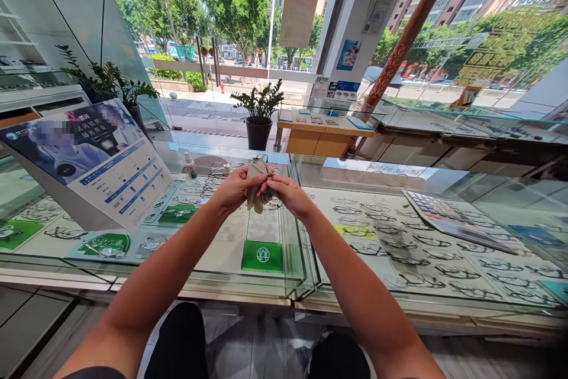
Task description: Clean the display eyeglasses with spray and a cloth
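Observation:
Both my hands meet above the glass counter [208, 249], at the middle of the view. My left hand [240, 185] pinches a beige cloth [256, 197], which hangs down below the fingers. Fingers of my right hand [284, 187] close on a pair of eyeglasses [261, 158] whose thin dark frame shows above and below the cloth. Part of the eyeglasses is hidden by the cloth and my fingers. A small spray bottle [190, 165] stands upright on the counter, left of my hands.
A calendar-like display board [119, 172] stands on the counter at left. Rows of eyeglasses [377, 216] lie inside the case at right, beneath a calculator or keyboard-like object [452, 219]. A green card [261, 256] lies below my hands. A potted plant [258, 130] stands beyond the counter.

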Demonstrator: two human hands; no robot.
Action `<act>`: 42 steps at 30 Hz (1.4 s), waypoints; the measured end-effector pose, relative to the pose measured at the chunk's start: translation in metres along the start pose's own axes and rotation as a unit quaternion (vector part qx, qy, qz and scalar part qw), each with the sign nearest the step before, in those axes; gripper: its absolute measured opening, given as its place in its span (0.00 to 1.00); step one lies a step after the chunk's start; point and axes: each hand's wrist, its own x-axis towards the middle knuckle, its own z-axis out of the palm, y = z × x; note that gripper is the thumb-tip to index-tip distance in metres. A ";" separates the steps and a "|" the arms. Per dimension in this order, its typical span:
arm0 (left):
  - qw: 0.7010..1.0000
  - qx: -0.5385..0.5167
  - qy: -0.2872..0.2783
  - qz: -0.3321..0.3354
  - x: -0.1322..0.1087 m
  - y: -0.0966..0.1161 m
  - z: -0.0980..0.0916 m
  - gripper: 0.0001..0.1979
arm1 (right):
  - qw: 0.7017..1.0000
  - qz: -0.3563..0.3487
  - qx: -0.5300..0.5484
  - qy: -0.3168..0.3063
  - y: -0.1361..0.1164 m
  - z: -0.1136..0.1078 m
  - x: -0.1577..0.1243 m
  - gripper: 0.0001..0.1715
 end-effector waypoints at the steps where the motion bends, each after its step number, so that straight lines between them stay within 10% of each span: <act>1: 1.000 0.004 0.001 0.000 0.000 0.000 0.000 0.25 | 1.000 0.003 0.000 -0.002 0.000 0.000 0.000 0.24; 42: 1.000 -0.019 -0.013 -0.018 -0.004 0.005 -0.009 0.33 | 1.000 -0.013 -0.018 0.008 -0.008 0.002 -0.003 0.24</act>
